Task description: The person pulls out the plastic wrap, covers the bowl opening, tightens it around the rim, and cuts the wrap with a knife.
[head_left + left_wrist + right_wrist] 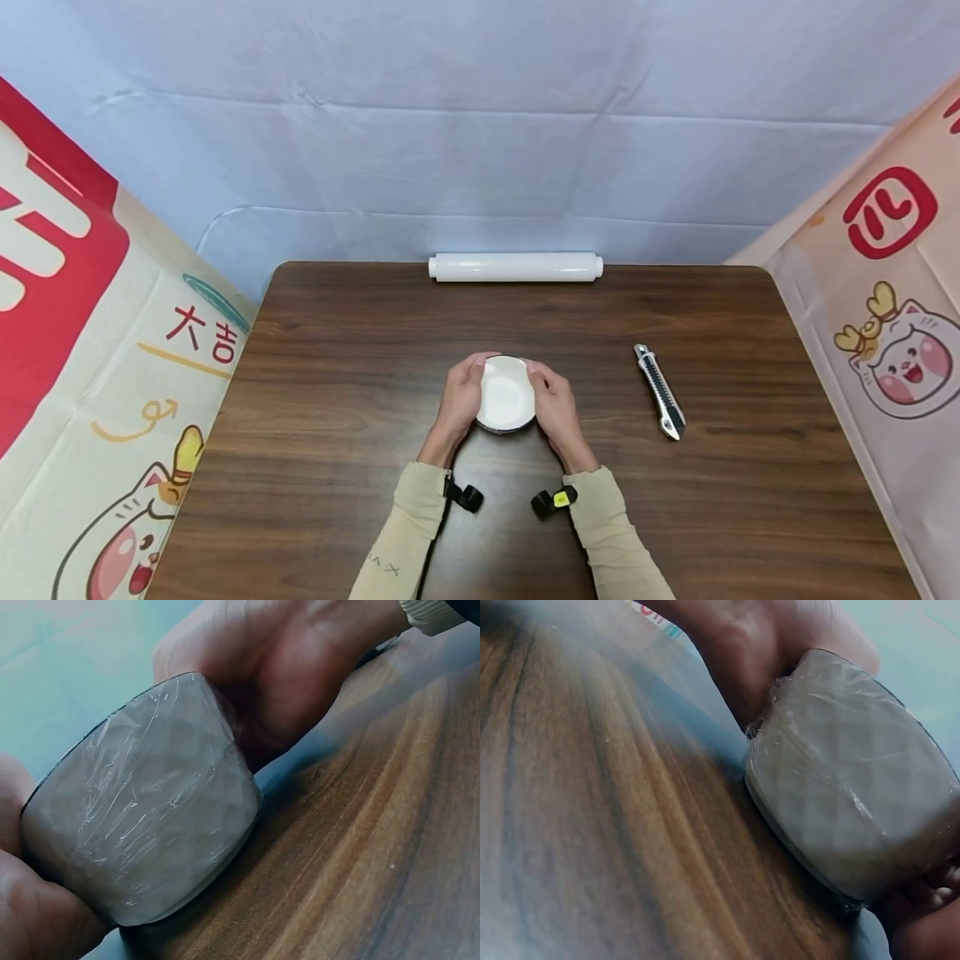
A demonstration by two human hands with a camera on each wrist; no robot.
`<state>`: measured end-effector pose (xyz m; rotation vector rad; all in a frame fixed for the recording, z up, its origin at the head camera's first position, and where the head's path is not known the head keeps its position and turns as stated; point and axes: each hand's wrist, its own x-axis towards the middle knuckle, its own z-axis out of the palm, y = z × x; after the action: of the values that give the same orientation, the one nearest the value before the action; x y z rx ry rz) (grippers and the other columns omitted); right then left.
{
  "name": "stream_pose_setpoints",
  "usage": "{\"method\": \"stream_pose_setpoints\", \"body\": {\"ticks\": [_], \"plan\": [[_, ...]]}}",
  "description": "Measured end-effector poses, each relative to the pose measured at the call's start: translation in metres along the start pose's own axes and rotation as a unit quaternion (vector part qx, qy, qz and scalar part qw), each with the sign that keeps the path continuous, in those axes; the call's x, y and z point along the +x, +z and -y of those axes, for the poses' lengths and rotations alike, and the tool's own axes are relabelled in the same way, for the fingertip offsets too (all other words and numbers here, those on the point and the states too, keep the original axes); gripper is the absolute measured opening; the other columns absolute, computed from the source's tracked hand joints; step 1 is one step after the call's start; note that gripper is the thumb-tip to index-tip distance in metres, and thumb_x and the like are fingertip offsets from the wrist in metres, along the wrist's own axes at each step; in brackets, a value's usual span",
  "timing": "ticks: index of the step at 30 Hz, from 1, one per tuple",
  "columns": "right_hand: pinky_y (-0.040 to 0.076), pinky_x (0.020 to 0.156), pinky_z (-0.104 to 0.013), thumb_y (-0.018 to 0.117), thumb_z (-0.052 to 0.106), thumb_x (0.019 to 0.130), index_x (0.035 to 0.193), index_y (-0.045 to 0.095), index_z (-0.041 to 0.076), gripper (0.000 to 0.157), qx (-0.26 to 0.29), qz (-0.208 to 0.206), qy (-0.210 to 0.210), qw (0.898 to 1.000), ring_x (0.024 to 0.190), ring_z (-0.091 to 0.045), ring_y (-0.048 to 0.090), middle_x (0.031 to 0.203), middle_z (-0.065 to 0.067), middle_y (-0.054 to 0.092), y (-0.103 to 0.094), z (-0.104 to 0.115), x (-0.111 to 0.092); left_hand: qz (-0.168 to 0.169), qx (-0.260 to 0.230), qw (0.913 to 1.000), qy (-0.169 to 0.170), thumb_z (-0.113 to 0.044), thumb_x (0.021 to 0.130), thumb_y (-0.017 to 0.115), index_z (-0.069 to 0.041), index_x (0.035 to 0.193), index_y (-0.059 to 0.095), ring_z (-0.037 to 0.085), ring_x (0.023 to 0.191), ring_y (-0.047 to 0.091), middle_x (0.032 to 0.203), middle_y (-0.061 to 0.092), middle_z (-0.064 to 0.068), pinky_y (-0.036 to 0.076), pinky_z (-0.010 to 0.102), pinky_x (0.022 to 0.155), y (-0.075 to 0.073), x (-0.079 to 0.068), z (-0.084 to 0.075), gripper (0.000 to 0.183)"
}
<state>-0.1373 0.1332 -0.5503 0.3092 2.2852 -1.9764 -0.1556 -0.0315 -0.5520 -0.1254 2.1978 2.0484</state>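
A small white bowl (pixel 506 395) with a dark rim sits near the middle of the table, between both hands. My left hand (pixel 462 397) grips its left side and my right hand (pixel 553 405) holds the right side, thumbs at the rim. Clear cling film, creased and shiny, wraps the outside of the bowl (pixel 150 802) in the left wrist view. Seen from the right wrist, the bowl (pixel 855 772) shows a raised diamond pattern under the film, with wrinkled film bunched near the left hand. Most fingers are hidden behind the bowl.
At the table's back edge lies a white roll of film (pixel 516 267). A utility knife (pixel 660 392) rests to the right of the hands. Pale cloth (pixel 480 150) hangs behind the brown wooden table (pixel 337 375), with printed cloths at both sides.
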Motion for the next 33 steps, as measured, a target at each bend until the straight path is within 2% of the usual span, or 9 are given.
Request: {"method": "stream_pose_setpoints", "body": {"ticks": [3,7,10,15,18,22,25,29,33], "plan": [[0.045,0.119,-0.048,0.047,0.022,0.113,0.137,0.068,0.003,0.037,0.011,0.0,0.002,1.0,0.139,-0.029,0.058,0.144,-0.018,0.066,0.002,-0.002,0.0,0.007,-0.004,1.0,-0.003,-0.02,0.114,0.042,-0.006,0.125,0.075,0.011,0.097,0.067,0.119,0.076,0.016,0.056,0.026,0.085,-0.002,0.0,-0.001,0.037],[0.049,0.108,-0.026,0.048,0.025,0.113,0.137,0.068,0.006,0.036,0.025,-0.003,0.003,1.0,0.134,-0.023,0.059,0.143,-0.015,0.067,0.004,-0.003,-0.002,-0.001,-0.002,1.0,-0.009,-0.021,0.113,0.043,-0.008,0.123,0.076,0.011,0.095,0.067,0.119,0.076,0.015,0.056,0.026,0.083,-0.002,0.0,-0.001,0.036],[0.047,0.092,-0.012,0.049,0.025,0.113,0.136,0.067,0.007,0.034,0.038,-0.015,0.003,0.999,0.122,-0.017,0.061,0.139,-0.014,0.068,0.007,-0.002,-0.002,-0.007,0.002,0.9999,-0.011,-0.021,0.113,0.044,-0.009,0.122,0.077,0.011,0.096,0.067,0.12,0.076,0.014,0.056,0.025,0.082,-0.003,0.0,0.0,0.036],[0.051,0.086,-0.014,0.05,0.02,0.112,0.129,0.066,-0.001,0.031,0.08,-0.023,0.008,0.996,0.105,-0.008,0.063,0.133,-0.021,0.068,0.014,0.001,-0.001,-0.011,0.004,0.9999,-0.007,-0.021,0.113,0.044,-0.009,0.122,0.077,0.012,0.097,0.066,0.121,0.076,0.014,0.055,0.024,0.082,-0.007,0.002,-0.002,0.036],[0.051,0.087,-0.013,0.049,0.018,0.112,0.125,0.065,-0.004,0.03,0.083,-0.024,0.008,0.996,0.105,-0.002,0.063,0.136,-0.021,0.068,0.015,0.001,0.0,-0.016,0.002,0.9999,-0.006,-0.021,0.113,0.044,-0.008,0.122,0.077,0.012,0.097,0.066,0.12,0.076,0.014,0.055,0.025,0.083,-0.006,0.002,-0.002,0.036],[0.05,0.086,-0.013,0.05,0.02,0.112,0.125,0.066,-0.001,0.029,0.086,-0.037,0.023,0.995,0.105,-0.002,0.063,0.136,-0.019,0.068,0.012,0.002,0.001,-0.006,0.002,0.9999,-0.009,-0.023,0.114,0.042,-0.009,0.125,0.075,0.012,0.101,0.066,0.123,0.074,0.014,0.054,0.026,0.087,-0.002,0.002,-0.003,0.037],[0.052,0.087,-0.013,0.052,0.025,0.112,0.13,0.068,0.005,0.032,0.104,-0.037,0.044,0.993,0.109,-0.003,0.064,0.138,-0.015,0.069,0.01,0.002,0.001,-0.005,0.003,0.9999,-0.012,-0.022,0.114,0.042,-0.01,0.125,0.075,0.013,0.104,0.066,0.124,0.074,0.013,0.054,0.026,0.091,0.001,0.001,-0.004,0.037],[0.053,0.093,-0.014,0.052,0.03,0.112,0.137,0.066,0.009,0.035,0.135,-0.029,0.058,0.989,0.122,-0.005,0.063,0.145,-0.008,0.066,0.01,0.001,-0.002,-0.016,0.006,0.9998,-0.013,-0.02,0.114,0.043,-0.009,0.124,0.076,0.016,0.108,0.066,0.125,0.075,0.013,0.053,0.028,0.094,0.0,0.001,-0.003,0.036],[0.051,0.097,-0.013,0.052,0.031,0.112,0.141,0.064,0.008,0.039,0.143,-0.056,0.053,0.987,0.128,-0.01,0.06,0.147,-0.011,0.064,0.012,-0.001,-0.011,-0.024,0.002,0.9996,-0.013,-0.02,0.114,0.043,-0.009,0.126,0.075,0.016,0.11,0.065,0.126,0.074,0.013,0.052,0.029,0.096,-0.001,0.002,-0.002,0.036]]}}
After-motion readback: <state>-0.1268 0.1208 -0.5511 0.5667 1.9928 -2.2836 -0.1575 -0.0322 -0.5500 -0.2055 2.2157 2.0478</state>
